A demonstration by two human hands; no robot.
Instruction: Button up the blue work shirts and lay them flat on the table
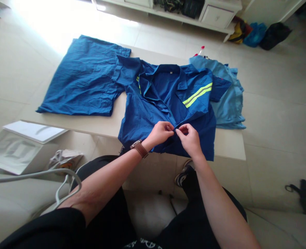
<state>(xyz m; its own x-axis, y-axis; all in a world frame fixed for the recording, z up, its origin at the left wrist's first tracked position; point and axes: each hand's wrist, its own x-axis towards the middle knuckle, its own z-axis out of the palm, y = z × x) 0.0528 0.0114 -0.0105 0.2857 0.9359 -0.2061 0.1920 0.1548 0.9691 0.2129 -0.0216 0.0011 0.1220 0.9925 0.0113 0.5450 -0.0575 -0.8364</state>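
Observation:
A blue short-sleeved work shirt (147, 117) with yellow-green reflective stripes lies front up, its collar pointing away from me. Its upper front hangs apart, showing the inside of the back. Both hands meet at the front edges, low on the shirt. My left hand (163, 132), below a brown-strapped watch (139, 148), pinches the cloth with thumb and fingers. Close beside it, my right hand (188, 136) also pinches the front edge. Whether a button sits between the fingertips is too small to tell. The shirt's lower hem hangs over the table's near edge.
Folded dark blue cloth (82, 79) lies left on the white table (230, 143); light blue garments (228, 93) lie right. A white box (20, 148) stands at the lower left near a grey cable (72, 173). A white cabinet (216, 15) and bags (255, 34) are at the back.

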